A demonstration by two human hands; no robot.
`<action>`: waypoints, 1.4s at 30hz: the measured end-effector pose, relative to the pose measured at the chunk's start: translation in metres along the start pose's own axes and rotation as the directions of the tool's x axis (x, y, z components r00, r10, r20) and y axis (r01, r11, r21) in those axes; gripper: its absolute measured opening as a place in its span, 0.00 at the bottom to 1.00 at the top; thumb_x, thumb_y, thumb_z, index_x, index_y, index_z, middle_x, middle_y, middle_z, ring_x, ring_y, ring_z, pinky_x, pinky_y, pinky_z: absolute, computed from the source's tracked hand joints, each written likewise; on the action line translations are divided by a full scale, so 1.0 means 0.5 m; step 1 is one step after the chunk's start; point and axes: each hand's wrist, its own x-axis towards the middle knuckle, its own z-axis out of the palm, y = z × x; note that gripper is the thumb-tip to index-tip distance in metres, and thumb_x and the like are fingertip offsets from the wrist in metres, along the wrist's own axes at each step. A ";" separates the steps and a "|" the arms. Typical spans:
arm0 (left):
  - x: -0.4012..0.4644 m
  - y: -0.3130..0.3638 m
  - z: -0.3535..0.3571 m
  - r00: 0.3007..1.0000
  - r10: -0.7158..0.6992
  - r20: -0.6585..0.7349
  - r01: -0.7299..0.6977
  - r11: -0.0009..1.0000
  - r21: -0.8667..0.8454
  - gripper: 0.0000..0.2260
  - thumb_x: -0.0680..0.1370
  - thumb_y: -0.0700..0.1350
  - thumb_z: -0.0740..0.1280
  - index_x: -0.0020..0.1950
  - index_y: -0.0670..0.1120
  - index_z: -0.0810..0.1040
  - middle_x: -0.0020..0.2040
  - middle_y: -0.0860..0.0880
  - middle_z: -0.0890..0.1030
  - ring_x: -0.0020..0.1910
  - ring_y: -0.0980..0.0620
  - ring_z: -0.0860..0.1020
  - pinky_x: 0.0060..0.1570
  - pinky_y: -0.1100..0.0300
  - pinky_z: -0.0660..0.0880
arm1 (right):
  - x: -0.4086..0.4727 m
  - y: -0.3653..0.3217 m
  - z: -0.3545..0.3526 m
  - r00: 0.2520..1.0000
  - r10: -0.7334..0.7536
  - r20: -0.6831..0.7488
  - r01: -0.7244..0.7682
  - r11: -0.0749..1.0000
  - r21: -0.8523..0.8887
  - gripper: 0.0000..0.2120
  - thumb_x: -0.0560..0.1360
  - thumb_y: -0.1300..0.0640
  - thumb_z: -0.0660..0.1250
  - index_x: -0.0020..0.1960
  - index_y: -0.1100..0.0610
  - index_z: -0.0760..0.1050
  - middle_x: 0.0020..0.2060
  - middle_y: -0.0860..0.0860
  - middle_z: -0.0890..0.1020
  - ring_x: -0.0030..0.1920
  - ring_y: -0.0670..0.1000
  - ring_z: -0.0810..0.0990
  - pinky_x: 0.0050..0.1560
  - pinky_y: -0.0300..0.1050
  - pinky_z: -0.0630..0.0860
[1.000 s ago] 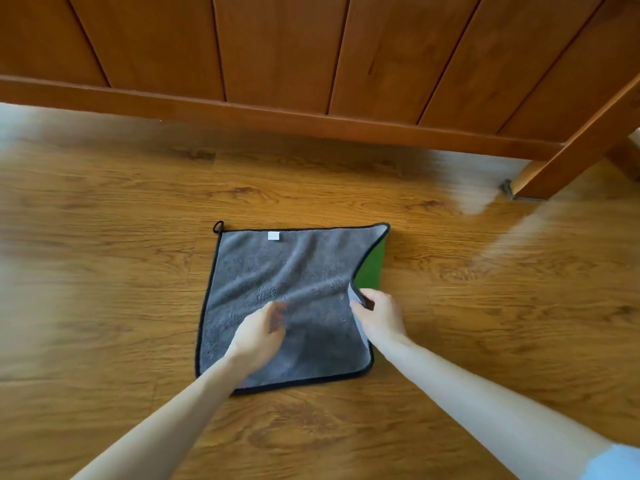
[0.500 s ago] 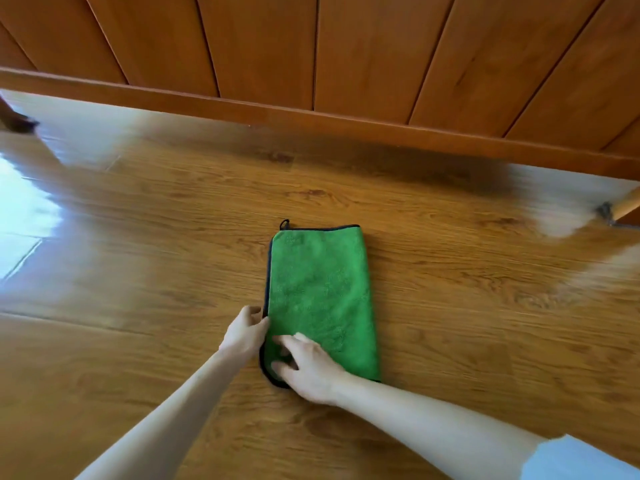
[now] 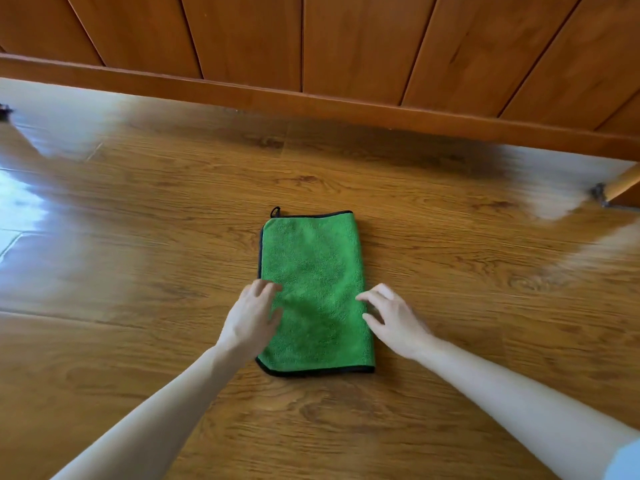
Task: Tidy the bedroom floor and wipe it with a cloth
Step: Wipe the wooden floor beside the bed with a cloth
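A green cloth (image 3: 313, 271) with black trim lies folded in half on the wooden floor (image 3: 138, 271), green side up, with a small black loop at its far left corner. My left hand (image 3: 251, 318) rests over the cloth's left edge, fingers loosely bent, gripping nothing. At the cloth's right edge is my right hand (image 3: 393, 318), fingers spread and relaxed with the tips by the fold; it holds nothing.
A wooden panelled furniture side (image 3: 311, 46) with a base rail (image 3: 346, 109) runs across the back. At the far right a wooden leg (image 3: 620, 185) meets the floor. Bright light reflects off the floor at the left.
One second ago the cloth lay open, grey side up, my right hand lifting its right edge. It is now folded in half; my right hand moved from the left edge to the right edge.
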 end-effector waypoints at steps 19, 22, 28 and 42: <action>-0.074 -0.050 0.034 0.810 0.536 0.237 -0.579 0.796 0.178 0.28 0.67 0.50 0.64 0.67 0.49 0.66 0.59 0.54 0.79 0.57 0.56 0.78 0.54 0.63 0.75 | 0.004 -0.015 0.002 0.989 -0.020 0.150 0.010 0.998 0.063 0.08 0.74 0.61 0.60 0.46 0.58 0.78 0.34 0.53 0.79 0.28 0.44 0.69 0.30 0.38 0.64; -0.083 -0.061 0.030 0.759 0.585 0.286 -0.649 0.711 0.270 0.34 0.65 0.57 0.70 0.68 0.48 0.68 0.61 0.55 0.77 0.59 0.57 0.76 0.54 0.64 0.75 | -0.004 -0.010 -0.008 0.957 -0.002 0.291 -0.007 1.000 0.028 0.08 0.73 0.61 0.61 0.46 0.54 0.79 0.32 0.50 0.78 0.28 0.46 0.69 0.28 0.36 0.62; -0.096 -0.069 0.023 0.865 0.490 0.110 -0.502 0.843 0.195 0.20 0.68 0.40 0.64 0.59 0.51 0.73 0.47 0.56 0.81 0.44 0.55 0.81 0.42 0.66 0.75 | -0.026 -0.001 -0.011 0.951 0.025 0.308 -0.044 0.998 0.055 0.08 0.74 0.59 0.63 0.49 0.54 0.80 0.36 0.53 0.81 0.30 0.44 0.69 0.34 0.39 0.65; -0.037 -0.010 -0.078 0.786 0.073 0.614 0.266 0.857 -0.442 0.13 0.73 0.35 0.68 0.48 0.52 0.77 0.39 0.52 0.82 0.38 0.54 0.78 0.41 0.61 0.74 | -0.019 -0.025 -0.089 0.667 0.044 0.743 -0.232 0.961 0.151 0.09 0.75 0.64 0.64 0.39 0.53 0.74 0.29 0.43 0.73 0.25 0.35 0.71 0.31 0.28 0.66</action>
